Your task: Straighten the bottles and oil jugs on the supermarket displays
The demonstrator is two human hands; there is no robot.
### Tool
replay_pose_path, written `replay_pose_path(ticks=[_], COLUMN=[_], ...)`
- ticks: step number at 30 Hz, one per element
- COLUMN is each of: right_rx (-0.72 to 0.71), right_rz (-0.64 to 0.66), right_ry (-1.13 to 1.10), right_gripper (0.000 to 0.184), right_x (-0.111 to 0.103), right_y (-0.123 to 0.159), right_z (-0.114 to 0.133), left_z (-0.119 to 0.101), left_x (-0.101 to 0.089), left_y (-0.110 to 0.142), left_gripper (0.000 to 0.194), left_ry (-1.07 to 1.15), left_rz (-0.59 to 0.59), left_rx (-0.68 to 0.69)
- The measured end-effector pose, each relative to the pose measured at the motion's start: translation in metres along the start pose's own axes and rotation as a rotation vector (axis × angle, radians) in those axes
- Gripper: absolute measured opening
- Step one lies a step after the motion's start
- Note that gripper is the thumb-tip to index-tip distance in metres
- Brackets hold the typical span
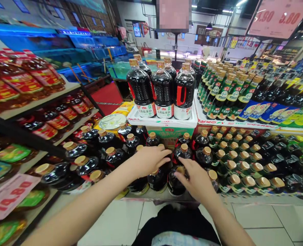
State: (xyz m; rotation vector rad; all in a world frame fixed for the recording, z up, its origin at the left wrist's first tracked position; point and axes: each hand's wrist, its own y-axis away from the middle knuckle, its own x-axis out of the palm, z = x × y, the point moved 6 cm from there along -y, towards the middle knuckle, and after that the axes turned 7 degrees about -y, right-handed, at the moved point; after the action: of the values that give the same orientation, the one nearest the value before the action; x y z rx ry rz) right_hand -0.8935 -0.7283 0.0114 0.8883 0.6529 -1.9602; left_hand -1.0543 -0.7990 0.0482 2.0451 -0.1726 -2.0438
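At eight o'clock, pink price card; at ten, red-labelled bottles; at six, left hand, fingers extended over tan-capped dark bottles, contact unclear; just past twelve, large dark bottles upright on white stand; towards five, front-row dark bottle beneath right hand, thumb and fingers parted at its top, hold impossible to tell; at two, green-labelled bottles.

A white, raised display surface carries large, dark plastic bottles with tan caps and white labels. Below, a low grey ledge seems to bear rows of dark, rounded, tan-capped bottles, which mostly hide it.
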Motion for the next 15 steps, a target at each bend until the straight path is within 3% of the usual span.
replay_pose_path(ticks=[2,4,7,10,12,15], right_rx=[0.049,0.113,0.154,0.116,0.074,0.011], right_rz=[0.122,0.164,0.202,0.248,0.263,0.263], right_ry=[0.043,0.113,0.183,0.22,0.209,0.147], right_gripper=[0.046,0.033,0.015,0.014,0.014,0.011], right_x=[0.035,0.051,0.053,0.046,0.043,0.043], right_y=[-0.004,-0.006,-0.005,-0.001,0.001,0.007], right_z=[0.007,0.007,0.008,0.01,0.009,0.007], left_z=[0.009,0.013,0.012,0.009,0.006,-0.007], left_x=[0.018,0.034,0.049,0.07,0.092,0.132], left_y=[0.023,0.048,0.098,0.165,0.212,0.276], left_gripper=[0.04,0.039,0.039,0.033,0.034,0.04], left_ry=[0.031,0.065,0.109,0.115,0.104,0.048], left_rz=[-0.025,-0.148,-0.455,-0.671,-0.733,-0.705], left_rx=[-0.056,-0.097,-0.179,-0.352,-0.501,-0.697])
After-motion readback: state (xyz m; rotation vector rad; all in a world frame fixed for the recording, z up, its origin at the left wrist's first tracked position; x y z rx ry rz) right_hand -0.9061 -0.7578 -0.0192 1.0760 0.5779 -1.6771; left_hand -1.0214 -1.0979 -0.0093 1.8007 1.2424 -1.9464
